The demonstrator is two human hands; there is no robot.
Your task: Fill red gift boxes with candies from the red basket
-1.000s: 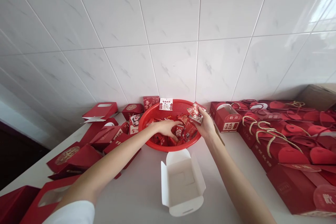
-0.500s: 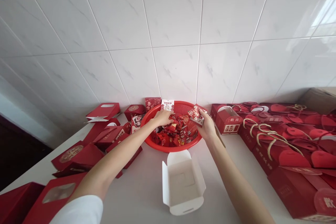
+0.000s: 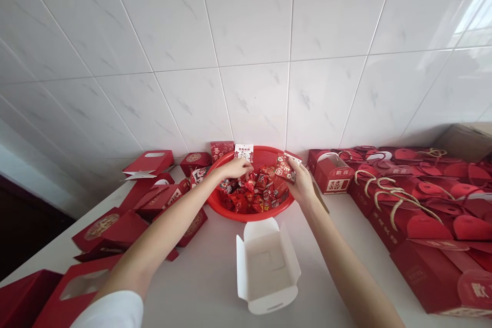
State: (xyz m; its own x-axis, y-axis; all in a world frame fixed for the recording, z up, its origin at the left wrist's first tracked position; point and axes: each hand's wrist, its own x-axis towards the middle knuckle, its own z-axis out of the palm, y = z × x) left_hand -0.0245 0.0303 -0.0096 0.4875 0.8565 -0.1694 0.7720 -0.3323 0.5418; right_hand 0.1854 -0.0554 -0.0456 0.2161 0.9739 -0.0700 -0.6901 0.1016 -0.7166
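Finding white box (image 3: 268, 271) open on table (image 3: 192, 287), just before red basket (image 3: 268, 157) of wrapped sweets (image 3: 249, 199). Noting right hand (image 3: 304, 184) gripping patterned packet (image 3: 283, 168) at basket's right rim; left hand (image 3: 235, 168) above sweets, fingers drawn narrow, any hold impossible to tell. Observing white card (image 3: 244, 151) at back rim, tiled wall (image 3: 249, 97) beyond.

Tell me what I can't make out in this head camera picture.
All in the head view:
Whether the left hand grips anything: fingertips curled, too small.
Floor of the red basket: mostly hidden by wrapped pieces.
Back of the patterned packet in the right hand: faces away.
Right end of the brown carton: cut off by the edge.
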